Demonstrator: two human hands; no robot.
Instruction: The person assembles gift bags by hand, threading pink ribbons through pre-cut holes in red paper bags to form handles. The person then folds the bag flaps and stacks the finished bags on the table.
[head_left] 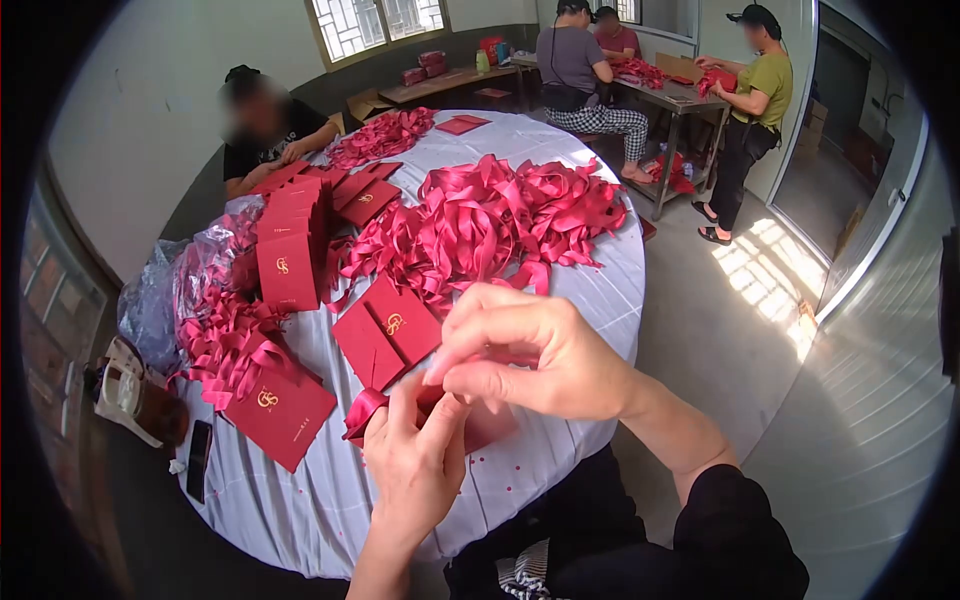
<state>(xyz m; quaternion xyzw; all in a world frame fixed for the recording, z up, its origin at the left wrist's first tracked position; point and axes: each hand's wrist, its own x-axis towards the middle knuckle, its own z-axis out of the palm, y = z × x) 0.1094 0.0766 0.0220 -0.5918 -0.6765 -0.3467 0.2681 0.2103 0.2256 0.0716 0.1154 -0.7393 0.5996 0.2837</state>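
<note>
My left hand (415, 455) pinches a red card folder (490, 425) near the table's front edge, and a loop of red ribbon (364, 408) sticks out beside its fingers. Just above it, my right hand (545, 355) is closed in a pinch, thumb against fingertips; what it holds is hidden, though something blurred and reddish shows behind the fingers. Beyond both hands, a red folder with a gold logo (388, 330) lies on the white tablecloth (540, 480). A large heap of red ribbons (480, 220) spreads behind it.
A stack of red folders (287, 250) stands left of the ribbons. Further left are a plastic bag (160, 300), another folder (280, 410), a phone (200, 460) and a brown container (145, 400). One person sits across the table; several others are around a metal table (670, 95).
</note>
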